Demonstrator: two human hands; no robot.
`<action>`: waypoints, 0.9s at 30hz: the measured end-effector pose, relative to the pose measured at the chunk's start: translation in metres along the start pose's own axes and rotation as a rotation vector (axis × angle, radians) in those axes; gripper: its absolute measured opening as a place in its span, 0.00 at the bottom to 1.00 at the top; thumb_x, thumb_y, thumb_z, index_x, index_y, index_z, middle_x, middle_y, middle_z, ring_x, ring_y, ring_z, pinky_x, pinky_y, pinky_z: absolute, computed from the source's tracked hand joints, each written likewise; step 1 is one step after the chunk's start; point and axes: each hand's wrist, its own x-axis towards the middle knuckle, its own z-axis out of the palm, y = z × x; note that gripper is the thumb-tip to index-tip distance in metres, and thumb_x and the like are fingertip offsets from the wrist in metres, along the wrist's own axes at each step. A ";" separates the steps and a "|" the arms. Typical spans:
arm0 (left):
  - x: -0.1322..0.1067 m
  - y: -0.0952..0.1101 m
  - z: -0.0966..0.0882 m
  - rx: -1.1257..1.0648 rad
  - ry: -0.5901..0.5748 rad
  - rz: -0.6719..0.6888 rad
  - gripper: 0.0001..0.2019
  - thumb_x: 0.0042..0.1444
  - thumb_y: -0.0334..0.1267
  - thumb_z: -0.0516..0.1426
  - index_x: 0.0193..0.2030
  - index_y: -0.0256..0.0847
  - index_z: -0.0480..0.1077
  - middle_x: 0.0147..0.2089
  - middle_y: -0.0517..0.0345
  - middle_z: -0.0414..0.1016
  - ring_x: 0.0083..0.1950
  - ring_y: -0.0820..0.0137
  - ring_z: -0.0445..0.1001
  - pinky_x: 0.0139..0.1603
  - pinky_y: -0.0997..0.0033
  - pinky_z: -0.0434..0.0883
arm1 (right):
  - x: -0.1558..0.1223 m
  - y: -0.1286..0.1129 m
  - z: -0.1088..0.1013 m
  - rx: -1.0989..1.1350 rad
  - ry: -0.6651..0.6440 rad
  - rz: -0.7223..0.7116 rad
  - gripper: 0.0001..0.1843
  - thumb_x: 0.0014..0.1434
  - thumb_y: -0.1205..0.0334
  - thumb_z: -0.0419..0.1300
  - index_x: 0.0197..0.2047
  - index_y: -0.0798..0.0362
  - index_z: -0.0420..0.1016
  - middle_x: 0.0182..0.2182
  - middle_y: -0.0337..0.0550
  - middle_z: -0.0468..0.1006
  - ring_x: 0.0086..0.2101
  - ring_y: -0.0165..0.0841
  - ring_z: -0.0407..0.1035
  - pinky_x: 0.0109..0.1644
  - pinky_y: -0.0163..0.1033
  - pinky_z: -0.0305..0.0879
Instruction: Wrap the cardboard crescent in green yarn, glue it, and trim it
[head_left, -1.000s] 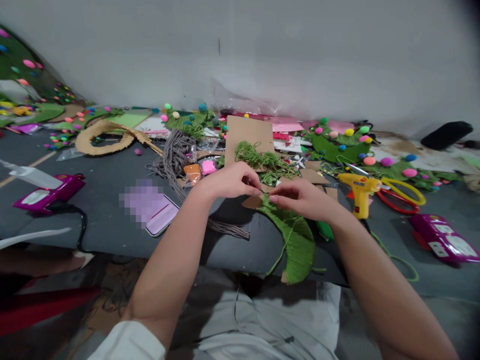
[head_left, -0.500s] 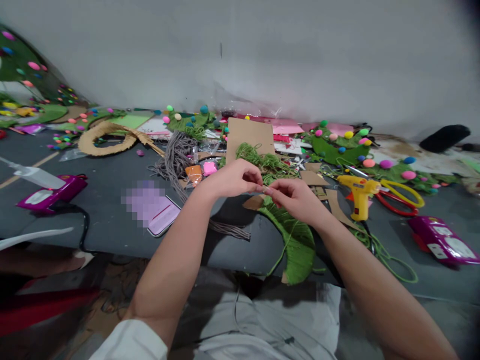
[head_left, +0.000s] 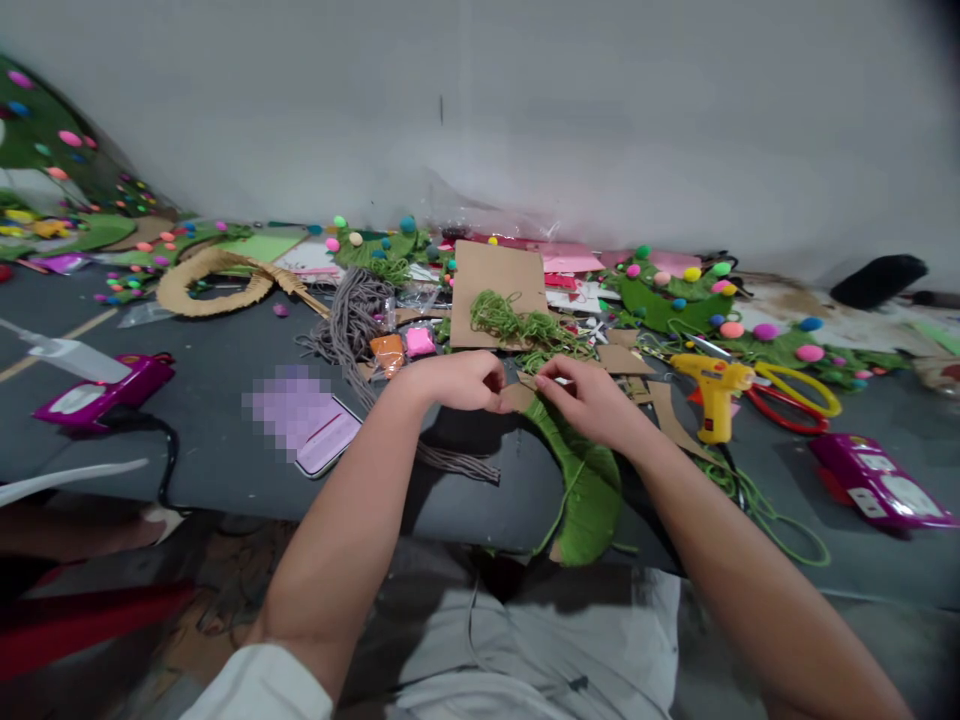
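Green-wrapped cardboard piece (head_left: 585, 480) overhangs table edge (head_left: 465, 535).

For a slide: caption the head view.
Left hand and right hand pinch the bare tip of a yarn-wrapped crescent near a glue gun.

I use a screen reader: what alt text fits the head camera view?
The left hand pinches the bare tip of a curved cardboard piece wrapped in green yarn, the right hand touching it, at the edge of a grey table. Behind lie a yellow glue gun, scissors, loose green yarn and pompom-dotted felt.
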 end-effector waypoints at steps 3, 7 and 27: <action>0.002 0.006 0.002 -0.370 0.102 0.104 0.12 0.55 0.46 0.59 0.38 0.39 0.68 0.36 0.52 0.80 0.34 0.68 0.77 0.31 0.72 0.67 | 0.000 0.000 -0.019 0.120 0.043 -0.029 0.12 0.64 0.52 0.58 0.37 0.53 0.71 0.32 0.41 0.75 0.27 0.29 0.66 0.31 0.36 0.62; 0.013 0.019 0.012 -0.745 0.269 0.228 0.09 0.59 0.42 0.59 0.40 0.38 0.67 0.31 0.53 0.78 0.29 0.71 0.77 0.30 0.72 0.69 | -0.001 -0.002 -0.042 0.210 0.132 -0.035 0.13 0.60 0.51 0.62 0.35 0.53 0.72 0.29 0.40 0.73 0.28 0.29 0.65 0.30 0.35 0.61; -0.001 0.035 0.001 -1.201 0.960 0.359 0.09 0.54 0.41 0.62 0.33 0.39 0.68 0.32 0.54 0.80 0.32 0.69 0.80 0.35 0.70 0.77 | -0.012 -0.038 -0.069 0.013 0.889 -0.046 0.12 0.62 0.49 0.61 0.39 0.48 0.72 0.25 0.41 0.71 0.24 0.32 0.64 0.26 0.39 0.56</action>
